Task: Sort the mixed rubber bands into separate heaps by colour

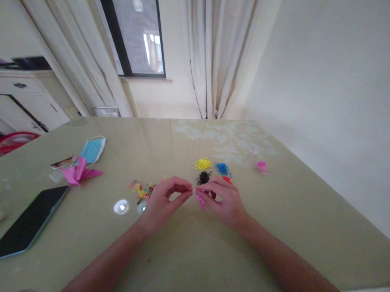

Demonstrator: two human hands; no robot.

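My left hand [166,200] and my right hand [225,199] meet fingertip to fingertip above the table, thumb and index finger pinched on each. What sits between the fingertips is too small to make out. Small pink rubber bands [201,202] lie just under my right fingers. Beyond that hand are little piles of yellow rubber bands [203,164], blue rubber bands [223,168] and black rubber bands [203,177]. Red rubber bands [227,180] are partly hidden behind it. Left of my left hand spreads a mixed-colour heap of rubber bands [142,188], partly covered by the hand.
On the left lie a dark tablet [28,222], a pink folded-paper crane [80,173] and a blue face mask [93,149]. A small pink cup-like piece [262,166] stands to the right. Light reflects off the glossy tabletop [285,227], and a wall borders its right side.
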